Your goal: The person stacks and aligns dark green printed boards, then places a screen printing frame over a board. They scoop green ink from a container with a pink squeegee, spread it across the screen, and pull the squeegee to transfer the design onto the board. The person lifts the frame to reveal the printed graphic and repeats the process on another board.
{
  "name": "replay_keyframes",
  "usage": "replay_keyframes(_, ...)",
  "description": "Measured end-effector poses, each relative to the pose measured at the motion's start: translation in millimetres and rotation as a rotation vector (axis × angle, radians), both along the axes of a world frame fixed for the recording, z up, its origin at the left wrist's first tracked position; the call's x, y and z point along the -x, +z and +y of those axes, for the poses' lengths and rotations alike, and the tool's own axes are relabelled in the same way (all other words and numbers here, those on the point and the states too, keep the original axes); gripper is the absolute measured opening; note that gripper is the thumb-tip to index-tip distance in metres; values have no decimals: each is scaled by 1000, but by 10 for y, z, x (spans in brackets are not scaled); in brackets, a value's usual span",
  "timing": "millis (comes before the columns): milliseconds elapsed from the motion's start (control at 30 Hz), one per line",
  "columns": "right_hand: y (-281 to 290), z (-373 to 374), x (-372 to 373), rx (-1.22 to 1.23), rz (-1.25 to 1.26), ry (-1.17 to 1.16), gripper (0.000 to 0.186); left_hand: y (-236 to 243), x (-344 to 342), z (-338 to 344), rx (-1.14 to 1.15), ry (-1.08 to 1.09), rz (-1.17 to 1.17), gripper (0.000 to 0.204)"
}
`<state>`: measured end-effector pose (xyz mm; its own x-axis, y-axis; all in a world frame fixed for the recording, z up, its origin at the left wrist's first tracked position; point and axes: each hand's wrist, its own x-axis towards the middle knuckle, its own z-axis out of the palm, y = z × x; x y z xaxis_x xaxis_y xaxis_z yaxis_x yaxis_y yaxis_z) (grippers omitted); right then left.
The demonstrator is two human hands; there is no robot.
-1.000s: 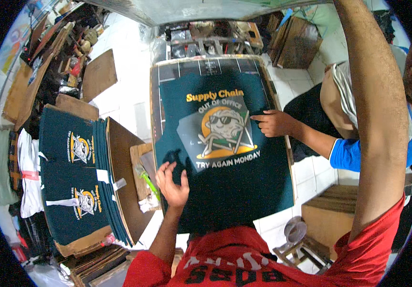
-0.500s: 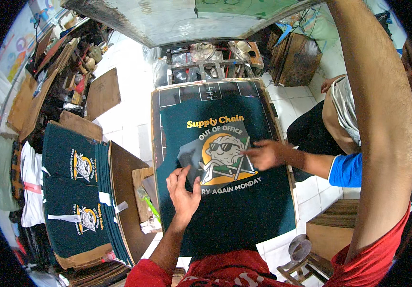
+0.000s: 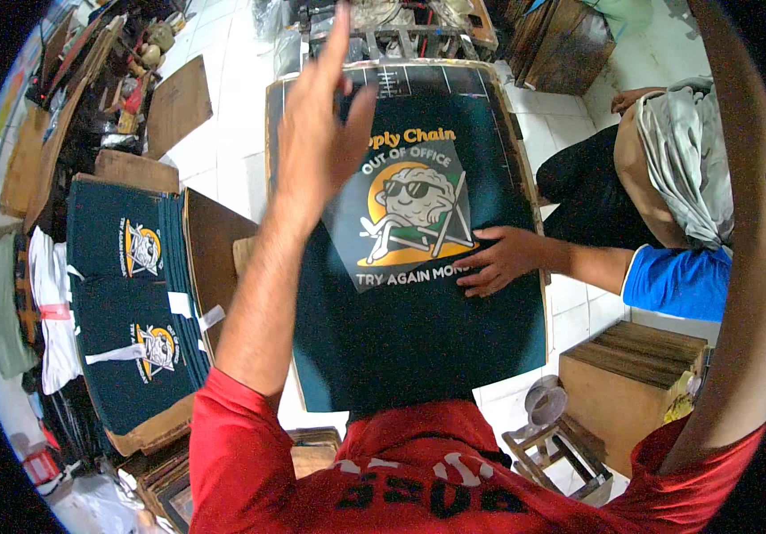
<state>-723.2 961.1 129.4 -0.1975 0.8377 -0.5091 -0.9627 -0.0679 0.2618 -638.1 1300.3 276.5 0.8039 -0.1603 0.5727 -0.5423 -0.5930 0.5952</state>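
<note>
Over the printing board (image 3: 278, 116) lies a dark green T-shirt (image 3: 418, 347) with a print of a cartoon character in sunglasses on a deck chair. Part of the print is covered by a see-through film sheet (image 3: 342, 233), set slightly askew. My left hand (image 3: 316, 125) is raised above the shirt's upper left, empty, its fingers stretched and slightly blurred. Along the right edge my right arm (image 3: 748, 178) reaches upward; its hand is out of the picture. A co-worker's hand (image 3: 503, 260) rests on the shirt at the film's lower right corner.
Printed dark panels (image 3: 116, 320) lie stacked on boards at left, beside white cloths (image 3: 52, 303). A pile of brown boards (image 3: 623, 378) stands at lower right near a tape roll (image 3: 546, 405) on a wooden stool (image 3: 565, 454). The co-worker sits at right.
My left hand has lifted off the film and moved up and away. The view has shifted, and the raised frame at the top is gone from it. The co-worker's hand now lies lower on the film's edge.
</note>
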Motion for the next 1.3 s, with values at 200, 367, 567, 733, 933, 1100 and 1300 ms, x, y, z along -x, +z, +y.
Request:
replay_keyframes(200,-228,-93,84,79,290,-150,61,-14,-18,94,-38,-34,-60,67)
replay_keyframes(367,-342,-108,82,223,697,-374,55,-1234,754,427,-83,37,293,35)
replay_keyframes(567,-225,-28,68,365,867,-491,41,-2166,2198,932,-23,264,300,26)
replay_keyframes(733,-231,63,85,535,1015,-779,42,-2253,2949,1363,-32,518,533,24)
replay_keyframes(933,-444,-8,67,454,1100,-738,42,-2213,2805,1188,-107,407,357,26)
replay_keyframes(1100,-489,-48,81,506,1066,-754,47,-2128,2438,544,-16,235,295,31)
replay_keyframes(1300,-393,2,44,520,1050,-764,52,-2115,2475,467,-6,233,316,32)
